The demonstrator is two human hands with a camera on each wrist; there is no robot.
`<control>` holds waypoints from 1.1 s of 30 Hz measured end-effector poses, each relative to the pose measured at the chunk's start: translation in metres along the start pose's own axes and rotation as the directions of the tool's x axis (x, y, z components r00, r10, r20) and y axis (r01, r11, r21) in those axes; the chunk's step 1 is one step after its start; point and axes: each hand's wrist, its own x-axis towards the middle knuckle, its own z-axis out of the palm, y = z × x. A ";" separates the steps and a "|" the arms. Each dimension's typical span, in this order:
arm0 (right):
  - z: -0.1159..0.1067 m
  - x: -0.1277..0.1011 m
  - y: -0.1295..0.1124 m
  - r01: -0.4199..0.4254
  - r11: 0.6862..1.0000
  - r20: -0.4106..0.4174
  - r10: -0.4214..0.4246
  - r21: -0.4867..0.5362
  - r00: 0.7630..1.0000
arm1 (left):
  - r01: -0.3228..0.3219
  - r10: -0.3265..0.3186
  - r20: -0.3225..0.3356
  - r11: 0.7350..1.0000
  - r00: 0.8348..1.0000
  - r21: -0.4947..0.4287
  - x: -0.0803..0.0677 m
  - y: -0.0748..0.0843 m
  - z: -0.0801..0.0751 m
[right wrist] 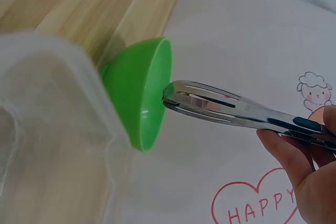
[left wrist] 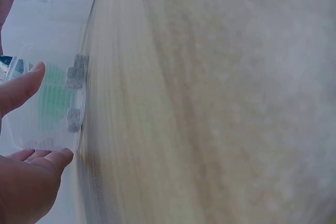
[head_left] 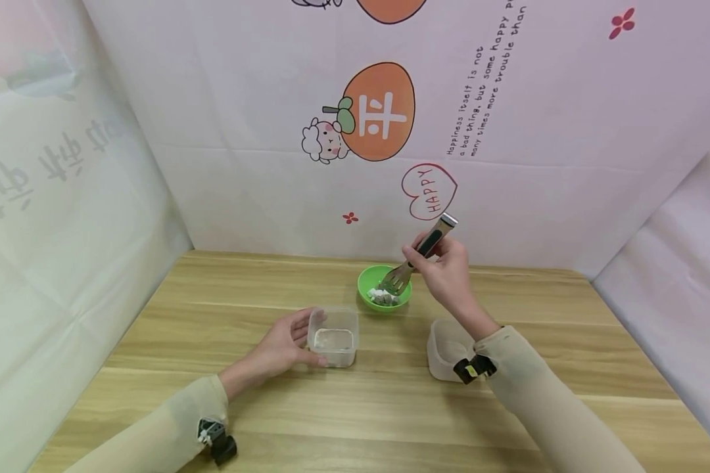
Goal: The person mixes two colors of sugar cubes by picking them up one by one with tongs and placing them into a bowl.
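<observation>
My right hand [head_left: 446,269] grips metal tongs [head_left: 428,243] with dark handle inserts. In the head view the slotted tongs' tips point down into a small green bowl [head_left: 362,284], over white and grey pieces [head_left: 383,297]. The right wrist view shows the tongs' arms close together at the bowl's mouth; whether they pinch a piece, I cannot tell. My left hand [head_left: 278,345] holds a clear plastic container [head_left: 333,358] upright on the table, thumb at the near side and fingers at the far left. In the left wrist view, grey cubes [left wrist: 74,77] show low in that container.
A second clear plastic container [head_left: 440,351] stands beneath my right forearm, right of the bowl. The wood-grain table [head_left: 355,420] ends at a printed white cloth backdrop [head_left: 260,197]. White cloth also hangs on the left and right sides.
</observation>
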 end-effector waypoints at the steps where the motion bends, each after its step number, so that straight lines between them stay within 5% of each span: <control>1: 0.000 0.000 0.002 -0.001 1.000 0.002 0.001 -0.006 1.000 | 0.001 -0.001 0.001 1.000 1.000 -0.001 0.000 0.000 0.000; 17: -0.003 0.004 0.022 -0.009 0.997 0.017 0.011 -0.076 1.000 | 0.007 -0.007 -0.012 1.000 1.000 0.018 -0.001 0.001 0.001; 33: -0.002 -0.001 0.001 0.026 0.999 0.027 -0.025 -0.037 0.999 | 0.008 -0.008 -0.013 0.999 1.000 0.048 0.000 0.002 -0.001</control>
